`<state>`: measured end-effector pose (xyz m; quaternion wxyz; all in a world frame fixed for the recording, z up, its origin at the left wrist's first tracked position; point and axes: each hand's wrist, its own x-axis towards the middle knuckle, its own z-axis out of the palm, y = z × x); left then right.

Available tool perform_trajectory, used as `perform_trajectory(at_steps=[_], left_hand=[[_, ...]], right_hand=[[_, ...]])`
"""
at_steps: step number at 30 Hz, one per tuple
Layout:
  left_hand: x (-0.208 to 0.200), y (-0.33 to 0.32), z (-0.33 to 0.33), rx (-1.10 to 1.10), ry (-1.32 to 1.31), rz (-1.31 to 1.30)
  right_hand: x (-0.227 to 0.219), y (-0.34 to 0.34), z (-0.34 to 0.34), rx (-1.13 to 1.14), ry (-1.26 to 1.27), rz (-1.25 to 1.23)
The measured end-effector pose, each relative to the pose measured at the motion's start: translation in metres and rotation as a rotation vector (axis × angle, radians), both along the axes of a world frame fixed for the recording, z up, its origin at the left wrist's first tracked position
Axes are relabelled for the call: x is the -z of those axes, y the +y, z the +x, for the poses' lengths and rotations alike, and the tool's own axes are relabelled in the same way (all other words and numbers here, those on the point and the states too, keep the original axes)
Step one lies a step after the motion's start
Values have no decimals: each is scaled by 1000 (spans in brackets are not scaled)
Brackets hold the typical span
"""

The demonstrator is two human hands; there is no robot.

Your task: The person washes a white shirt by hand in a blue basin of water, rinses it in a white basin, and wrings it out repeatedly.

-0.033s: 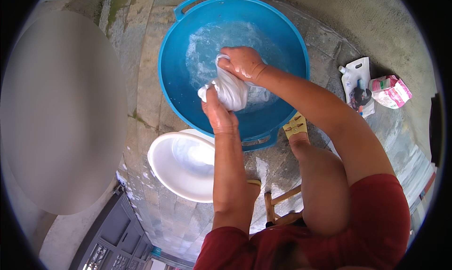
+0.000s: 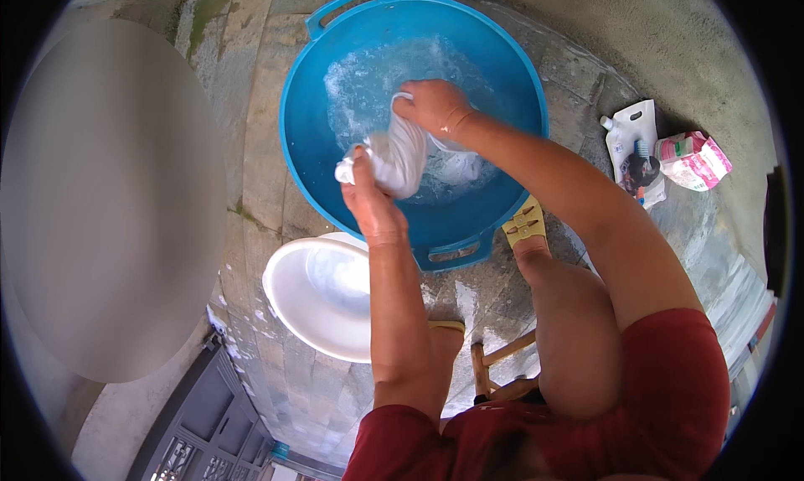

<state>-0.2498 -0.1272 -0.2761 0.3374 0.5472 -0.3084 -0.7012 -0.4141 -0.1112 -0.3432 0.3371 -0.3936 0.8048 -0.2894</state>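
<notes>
A wet white cloth (image 2: 404, 161) is stretched between my two hands over the big blue tub (image 2: 306, 158). My left hand (image 2: 372, 206) grips its lower left end, above the near left part of the tub. Closer to the tub's middle, my right hand (image 2: 437, 108) is closed on the upper end. More white fabric (image 2: 456, 168) trails below my right wrist into the water; whether it belongs to the same cloth, I cannot tell. Foamy, churned water (image 2: 356, 83) fills the bottom of the tub.
A white basin (image 2: 314, 334) stands left of my left forearm, close to the tub. On the right lie a white spouted pouch (image 2: 624, 137), a dark-headed brush (image 2: 642, 169) and a pink-and-white bag (image 2: 693, 158). A wooden stool (image 2: 479, 368) and yellow sandal (image 2: 526, 221) are near me.
My left hand has shifted left and a little down, with its end of the cloth. The cloth is drawn out longer between my hands. My right hand has moved only slightly.
</notes>
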Motion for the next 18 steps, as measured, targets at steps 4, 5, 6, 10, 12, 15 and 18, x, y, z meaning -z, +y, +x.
perform_trajectory(at_steps=[4,5,6,10,12,15,18], left_hand=[[-9,-30,33,95,-251,-6],[-5,-31,39,104,-254,22],[0,-28,38,116,-244,48],[34,-14,33,125,-222,130],[53,-2,36,151,-189,165],[82,7,31,114,-164,293],[92,4,9,51,-23,386]], right_hand=[[57,5,-34,467,20,78],[49,2,-24,536,16,50],[48,5,-3,333,39,138],[44,26,40,-632,101,344],[64,25,-1,-440,58,476],[50,21,-14,-30,175,359],[34,30,30,-89,345,-311]])
